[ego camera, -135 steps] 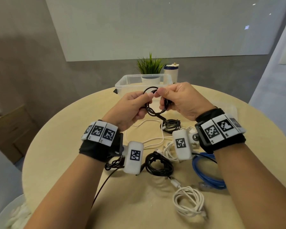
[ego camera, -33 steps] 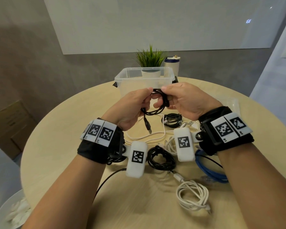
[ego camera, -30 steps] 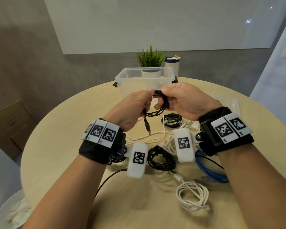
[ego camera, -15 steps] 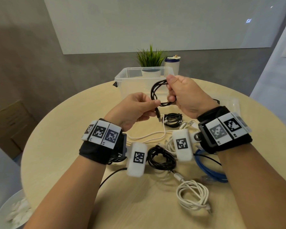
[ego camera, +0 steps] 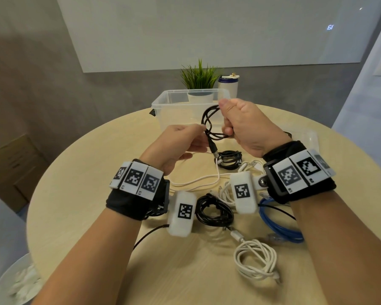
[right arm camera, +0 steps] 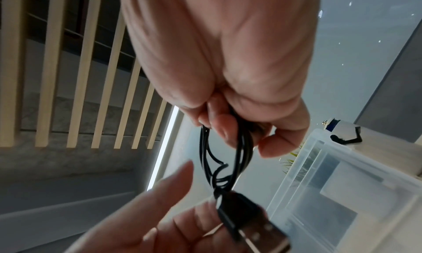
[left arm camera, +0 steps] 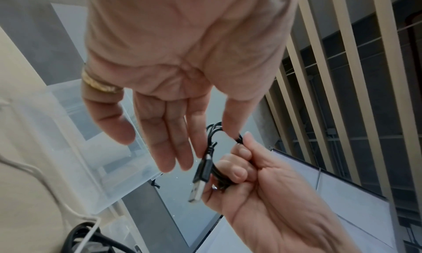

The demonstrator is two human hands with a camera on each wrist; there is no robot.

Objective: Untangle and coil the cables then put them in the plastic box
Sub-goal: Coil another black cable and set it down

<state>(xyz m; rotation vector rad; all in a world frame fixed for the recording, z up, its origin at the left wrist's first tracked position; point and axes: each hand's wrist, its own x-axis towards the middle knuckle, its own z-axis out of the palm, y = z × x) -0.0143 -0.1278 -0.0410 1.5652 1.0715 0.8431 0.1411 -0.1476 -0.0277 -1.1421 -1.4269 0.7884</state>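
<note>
Gripping a small coil of thin black USB cable (ego camera: 211, 126) above the round pale wooden bench (ego camera: 79, 172), the right hand (ego camera: 246, 126) has its fingers curled tight round the loops, thumb on top, at centre frame in the head view. The left hand (ego camera: 178, 144) sits just to the left of it with fingers nearly straight and relaxed; in the left wrist view they hang loose beside the dangling black USB plug (left arm camera: 200, 179), and whether a fingertip touches the cord cannot be told. The plug hangs below the coil, pointing down.

Directly behind the hands, in the upper middle of the frame, stands the clear plastic box (ego camera: 174, 106), open-topped. A small green potted plant (ego camera: 199, 79) and a white bottle with a dark blue cap (ego camera: 228, 85) stand behind it.

On the bench lower in the frame lie other cables: a coiled black bundle (ego camera: 229, 160) under the hands, a larger black coil (ego camera: 213, 213) between the wrists, a loose white cable (ego camera: 198, 180), a blue cable (ego camera: 277, 227) at the right, and a coiled white cable (ego camera: 255, 260) at lower right.
</note>
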